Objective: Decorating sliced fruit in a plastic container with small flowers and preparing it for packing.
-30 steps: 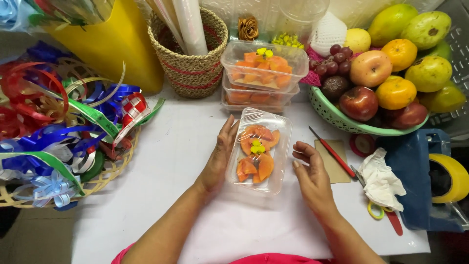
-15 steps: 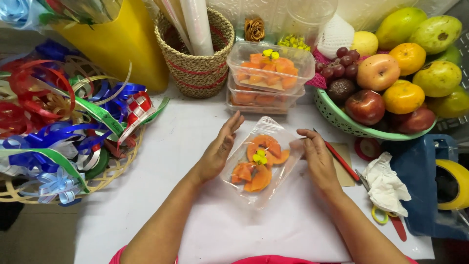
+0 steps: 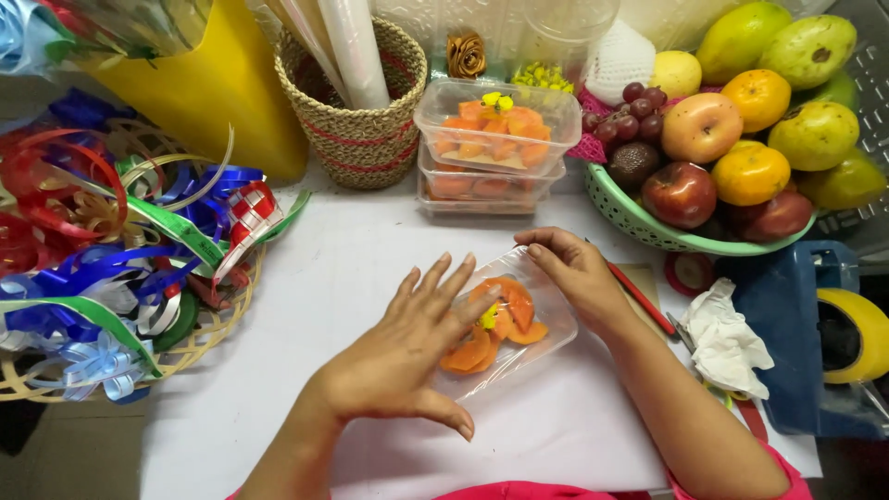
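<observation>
Near centre on the white table [image 3: 306, 306], the clear plastic tray [image 3: 546, 306] of orange fruit slices [image 3: 495, 329] lies under the left hand [image 3: 407, 356] – fingers spread flat – the right hand [image 3: 579, 273] curled on its far edge, two filled trays [image 3: 495, 143] stacked beyond.

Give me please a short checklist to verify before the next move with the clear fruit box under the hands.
1. Left hand lies flat on the clear box, fingers spread: ok.
2. Right hand grips the far edge of the box: ok.
3. Box rests on the white table cover, not over an edge: ok.
4. Orange fruit slices and the small yellow flower are inside the box: ok.
5. Lid fully closed all around: cannot tell, the hands hide the rim.
6. Stacked filled boxes stand apart from the hands: ok.
</observation>
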